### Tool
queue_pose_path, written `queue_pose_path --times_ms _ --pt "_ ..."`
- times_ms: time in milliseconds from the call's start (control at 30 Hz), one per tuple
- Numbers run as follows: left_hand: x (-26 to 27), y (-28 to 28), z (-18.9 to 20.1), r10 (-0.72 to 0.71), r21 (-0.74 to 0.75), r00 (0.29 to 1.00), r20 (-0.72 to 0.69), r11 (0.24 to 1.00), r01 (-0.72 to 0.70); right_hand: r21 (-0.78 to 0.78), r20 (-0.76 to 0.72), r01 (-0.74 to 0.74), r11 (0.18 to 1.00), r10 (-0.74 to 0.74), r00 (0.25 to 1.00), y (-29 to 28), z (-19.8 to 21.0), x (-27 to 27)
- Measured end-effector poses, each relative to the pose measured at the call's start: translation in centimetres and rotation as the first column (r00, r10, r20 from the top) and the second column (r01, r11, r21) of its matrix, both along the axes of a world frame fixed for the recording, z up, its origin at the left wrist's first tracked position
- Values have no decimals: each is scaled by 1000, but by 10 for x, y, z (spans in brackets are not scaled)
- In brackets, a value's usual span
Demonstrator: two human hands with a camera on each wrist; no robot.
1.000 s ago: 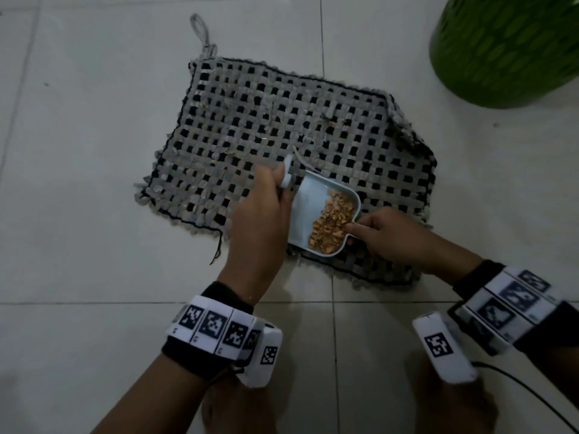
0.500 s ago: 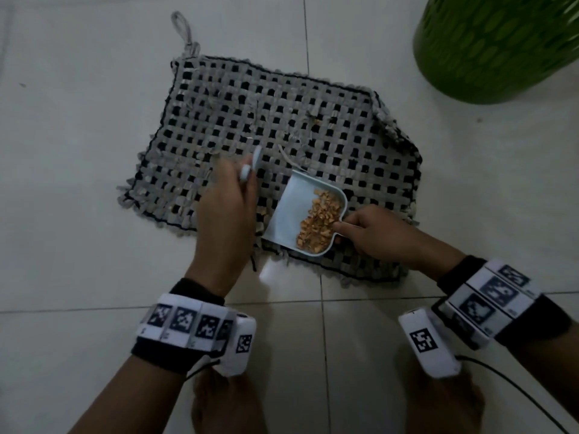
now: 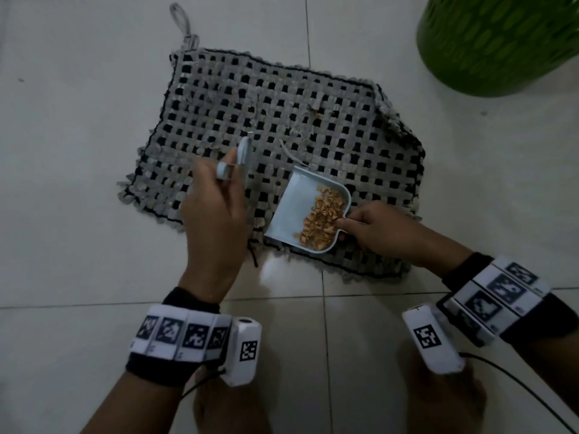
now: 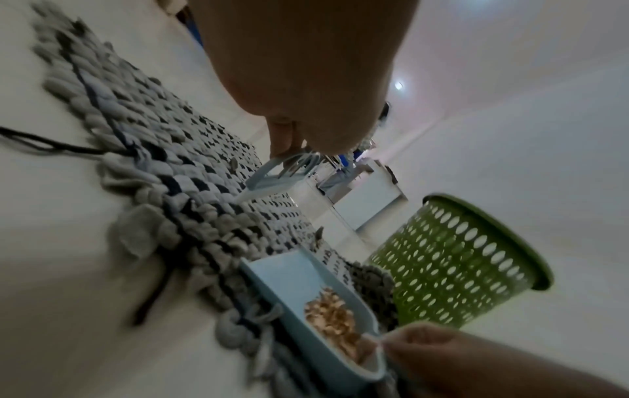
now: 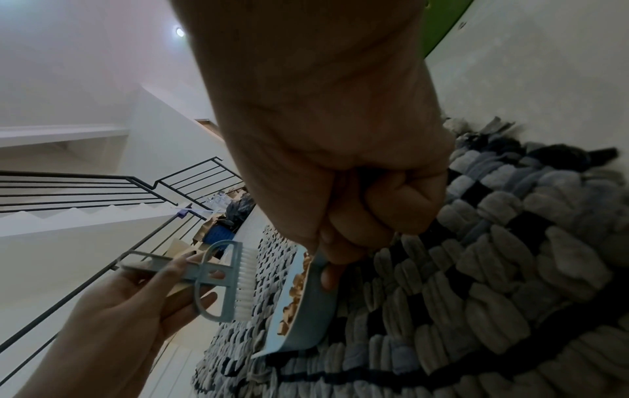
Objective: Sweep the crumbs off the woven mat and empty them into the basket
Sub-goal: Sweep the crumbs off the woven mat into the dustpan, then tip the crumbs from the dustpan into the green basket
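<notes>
A grey and black woven mat (image 3: 282, 120) lies on the tiled floor. On its near edge rests a pale blue dustpan (image 3: 300, 214) with a heap of tan crumbs (image 3: 322, 217) in it. My right hand (image 3: 372, 230) pinches the dustpan's handle. My left hand (image 3: 216, 208) grips a small pale blue brush (image 3: 242, 151), lifted off the mat to the left of the pan; its white bristles (image 5: 246, 282) face the dustpan (image 5: 306, 309). A few crumbs (image 3: 315, 112) remain on the mat's far part. The green basket (image 3: 501, 42) stands at the far right.
White floor tiles (image 3: 78, 151) surround the mat. The perforated green basket (image 4: 456, 264) stands just beyond the mat's right end. A cable (image 3: 517, 393) trails from my right wrist. A stair railing (image 5: 102, 188) and boxes show in the background.
My left hand has lifted the brush away from the dustpan and moved it left. The dustpan with crumbs stays in my right hand, barely moved.
</notes>
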State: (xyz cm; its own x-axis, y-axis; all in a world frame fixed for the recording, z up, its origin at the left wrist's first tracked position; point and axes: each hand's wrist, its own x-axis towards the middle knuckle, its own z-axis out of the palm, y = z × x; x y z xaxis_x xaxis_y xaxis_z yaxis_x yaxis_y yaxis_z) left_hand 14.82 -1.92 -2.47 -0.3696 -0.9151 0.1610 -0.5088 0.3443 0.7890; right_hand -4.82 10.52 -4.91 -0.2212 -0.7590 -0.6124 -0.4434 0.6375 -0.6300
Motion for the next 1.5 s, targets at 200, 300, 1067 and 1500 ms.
queue_pose_path --times_ms 200,300,1067,1500 --pt "-21 45 -14 -310 -14 945 104 950 313 -1 -35 -33 999 33 999 0 3 2" --pt "-21 57 -9 -304 15 952 44 953 304 -4 -41 -42 999 42 998 2 0 1" --pt "24 -85 46 351 667 864 -361 745 -24 -212 121 443 871 -427 896 -13 66 -50" --pt "-114 -102 194 19 482 861 -508 835 266 -246 222 629 738 -588 778 -11 210 -105"
